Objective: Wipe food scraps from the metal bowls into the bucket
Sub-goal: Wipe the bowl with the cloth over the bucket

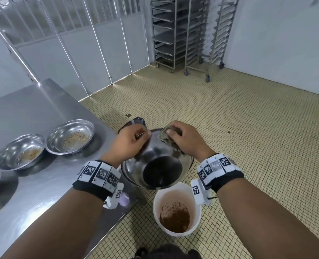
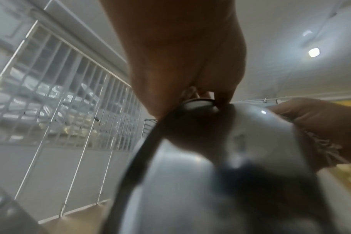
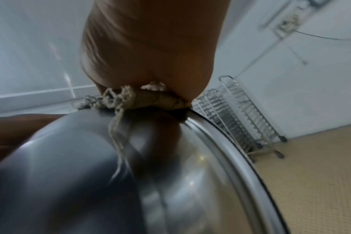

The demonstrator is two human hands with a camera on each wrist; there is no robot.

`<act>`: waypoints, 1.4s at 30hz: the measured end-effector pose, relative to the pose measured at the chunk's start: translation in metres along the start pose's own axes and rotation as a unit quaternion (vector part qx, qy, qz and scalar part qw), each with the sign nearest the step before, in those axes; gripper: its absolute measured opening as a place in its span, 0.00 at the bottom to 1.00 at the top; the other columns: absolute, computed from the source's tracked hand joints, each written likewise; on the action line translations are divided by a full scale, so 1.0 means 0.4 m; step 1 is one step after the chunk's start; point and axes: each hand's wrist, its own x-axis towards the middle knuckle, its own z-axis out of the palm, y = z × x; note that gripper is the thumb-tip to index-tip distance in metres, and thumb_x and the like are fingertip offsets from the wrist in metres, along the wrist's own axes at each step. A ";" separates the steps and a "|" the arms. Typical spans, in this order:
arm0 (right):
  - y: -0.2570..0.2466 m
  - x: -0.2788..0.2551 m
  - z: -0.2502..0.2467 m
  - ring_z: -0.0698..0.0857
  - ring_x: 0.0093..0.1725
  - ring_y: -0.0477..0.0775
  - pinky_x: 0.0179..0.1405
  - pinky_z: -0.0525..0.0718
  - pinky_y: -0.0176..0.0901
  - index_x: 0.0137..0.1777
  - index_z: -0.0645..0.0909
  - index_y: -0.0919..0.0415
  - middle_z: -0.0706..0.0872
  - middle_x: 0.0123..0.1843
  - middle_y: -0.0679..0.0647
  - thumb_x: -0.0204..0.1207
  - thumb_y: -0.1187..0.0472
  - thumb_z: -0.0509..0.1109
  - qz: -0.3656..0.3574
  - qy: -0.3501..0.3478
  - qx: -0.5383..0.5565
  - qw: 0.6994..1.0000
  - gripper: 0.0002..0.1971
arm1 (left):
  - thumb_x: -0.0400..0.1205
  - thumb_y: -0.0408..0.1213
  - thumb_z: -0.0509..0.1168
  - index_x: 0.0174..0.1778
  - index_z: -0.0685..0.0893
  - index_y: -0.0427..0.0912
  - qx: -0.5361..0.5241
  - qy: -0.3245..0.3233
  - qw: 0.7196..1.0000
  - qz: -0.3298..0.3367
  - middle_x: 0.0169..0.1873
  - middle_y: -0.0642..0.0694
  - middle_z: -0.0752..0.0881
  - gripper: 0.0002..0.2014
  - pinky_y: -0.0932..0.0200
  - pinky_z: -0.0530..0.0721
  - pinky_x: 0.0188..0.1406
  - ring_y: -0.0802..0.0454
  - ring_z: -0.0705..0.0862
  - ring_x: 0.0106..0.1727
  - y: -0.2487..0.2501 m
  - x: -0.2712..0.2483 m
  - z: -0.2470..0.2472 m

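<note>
Gripping the far rim of a tilted metal bowl [image 1: 155, 161], the left hand [image 1: 130, 142] holds it with its base turned toward the person, while the right hand [image 1: 186, 140] clutches a frayed rag [image 1: 167, 136] against the same rim. Below the hands stands a white bucket [image 1: 176, 208] on the tiled floor, brown scraps inside. Left of the left hand, three more bowls [image 1: 70, 136] with crumbs sit on a steel table [image 1: 33, 109]. Tray racks [image 1: 188, 34] stand well beyond the hands.
</note>
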 end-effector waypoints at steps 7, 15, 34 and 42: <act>0.076 -0.042 0.015 0.87 0.53 0.51 0.48 0.83 0.38 0.57 0.87 0.50 0.90 0.54 0.50 0.90 0.52 0.62 0.118 0.065 0.129 0.982 0.11 | 0.88 0.42 0.70 0.41 0.88 0.48 -0.077 0.093 0.992 -0.045 0.35 0.55 0.88 0.09 0.61 0.79 0.37 0.65 0.83 0.32 -0.026 0.005 -0.001; 0.021 -0.008 0.005 0.85 0.50 0.40 0.47 0.79 0.34 0.54 0.82 0.44 0.87 0.50 0.40 0.88 0.52 0.65 0.034 0.027 0.024 0.999 0.04 | 0.88 0.44 0.69 0.43 0.88 0.49 -0.035 0.041 0.998 -0.034 0.36 0.58 0.87 0.08 0.71 0.78 0.34 0.67 0.84 0.33 -0.009 0.016 0.019; 0.052 -0.003 -0.007 0.87 0.50 0.48 0.47 0.80 0.39 0.52 0.85 0.48 0.90 0.50 0.46 0.89 0.53 0.64 0.074 0.079 0.076 0.991 0.09 | 0.88 0.42 0.69 0.39 0.87 0.48 -0.059 0.096 0.993 -0.035 0.31 0.54 0.86 0.12 0.72 0.76 0.30 0.64 0.83 0.30 -0.005 0.032 0.016; 0.047 0.016 -0.024 0.87 0.50 0.49 0.48 0.82 0.42 0.56 0.87 0.50 0.90 0.50 0.47 0.89 0.52 0.63 0.051 0.078 0.054 0.994 0.10 | 0.87 0.42 0.70 0.38 0.87 0.48 -0.095 0.126 0.986 -0.046 0.28 0.52 0.86 0.12 0.72 0.76 0.28 0.65 0.81 0.26 -0.007 0.035 0.012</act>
